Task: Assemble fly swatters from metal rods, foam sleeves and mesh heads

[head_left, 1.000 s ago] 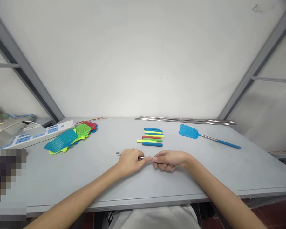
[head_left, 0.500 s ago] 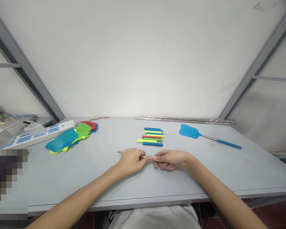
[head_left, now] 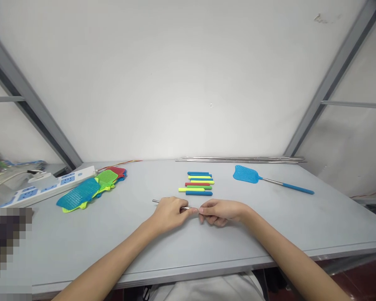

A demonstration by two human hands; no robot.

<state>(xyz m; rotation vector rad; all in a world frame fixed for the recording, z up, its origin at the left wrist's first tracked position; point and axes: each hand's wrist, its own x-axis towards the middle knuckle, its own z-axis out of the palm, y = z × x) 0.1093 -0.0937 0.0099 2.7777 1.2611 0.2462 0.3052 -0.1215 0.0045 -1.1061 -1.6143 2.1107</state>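
Note:
My left hand is closed around a thin metal telescopic rod, whose far-left end sticks out past the knuckles. At the rod's other end, my right hand pinches the tip between thumb and forefinger, touching my left thumb. The exact tip is hidden by the fingers. Just beyond the hands lies a stack of handle sleeves in blue, yellow, green and red. A blue fly swatter with a metal shaft and blue handle rests to the right.
Several fly swatter heads in blue, green, yellow and red overlap on the left. Beside them runs a white power strip with a plug in it. A bundle of metal rods lies along the back wall of the grey table.
The camera view has tilted and shifted slightly, so everything sits a little lower and to the left. Both hands keep nearly the same pose on the rod.

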